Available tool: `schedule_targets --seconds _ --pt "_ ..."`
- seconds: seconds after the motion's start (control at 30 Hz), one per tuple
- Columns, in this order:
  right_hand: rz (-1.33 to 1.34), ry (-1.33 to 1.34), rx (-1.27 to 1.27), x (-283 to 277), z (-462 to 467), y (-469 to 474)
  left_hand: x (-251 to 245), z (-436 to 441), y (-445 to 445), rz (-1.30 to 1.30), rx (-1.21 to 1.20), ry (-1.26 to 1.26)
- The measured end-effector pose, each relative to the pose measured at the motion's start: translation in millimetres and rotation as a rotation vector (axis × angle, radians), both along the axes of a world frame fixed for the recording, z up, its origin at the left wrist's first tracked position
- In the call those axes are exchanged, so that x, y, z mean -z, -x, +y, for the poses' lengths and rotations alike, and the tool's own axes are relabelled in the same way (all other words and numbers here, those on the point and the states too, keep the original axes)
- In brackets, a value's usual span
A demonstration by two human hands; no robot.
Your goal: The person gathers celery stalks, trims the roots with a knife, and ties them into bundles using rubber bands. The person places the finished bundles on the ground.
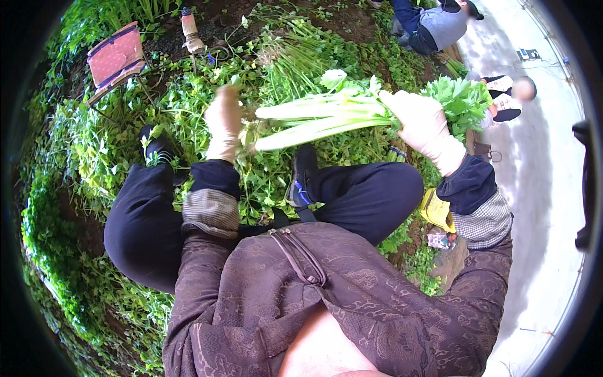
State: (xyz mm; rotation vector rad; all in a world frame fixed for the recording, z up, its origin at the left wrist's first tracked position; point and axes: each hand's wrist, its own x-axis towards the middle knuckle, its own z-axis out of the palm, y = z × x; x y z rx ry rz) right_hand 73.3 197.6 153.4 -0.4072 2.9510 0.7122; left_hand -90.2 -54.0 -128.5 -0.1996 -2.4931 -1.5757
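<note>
Light gloves cover both my hands. My right hand [424,125] grips a bunch of celery [325,113] around its upper stalks, and the leafy tops stick out past the fist to the right. The pale stalks lie roughly level above my lap, in two groups, with their root ends pointing left. Beside those root ends is my left hand [224,118], raised and blurred; whether its fingers hold anything cannot be told. Beyond the stalks a pile of celery [306,61] with roots lies on the ground.
A pink folding stool [115,56] and a bottle [189,28] stand at upper left. Loose leaves litter the soil around my shoes. A yellow bag [437,211] lies by my right knee. Two other people are at upper right, beside a pale path [523,188].
</note>
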Motion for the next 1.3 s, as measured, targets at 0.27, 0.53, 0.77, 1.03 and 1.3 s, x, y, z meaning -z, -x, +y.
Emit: schedule_targets --seconds 0.27,0.53,0.77,1.03,1.3 --pt "0.060 -0.088 -0.170 2 -12 6 -53 10 2 -0.245 0.749 -0.235" --pt "0.062 0.208 0.021 5 5 0 -52 21 -10 -0.667 0.595 -1.213" --pt "-0.154 0.760 0.467 -8 19 -16 28 -91 71 -0.407 -0.268 -0.198" --pt "-0.404 1.448 0.678 -14 -4 -9 -57 -46 39 0.034 0.123 -0.373" --pt "-0.455 1.366 0.724 -17 -9 -14 -42 -22 29 -0.024 0.223 -0.388"
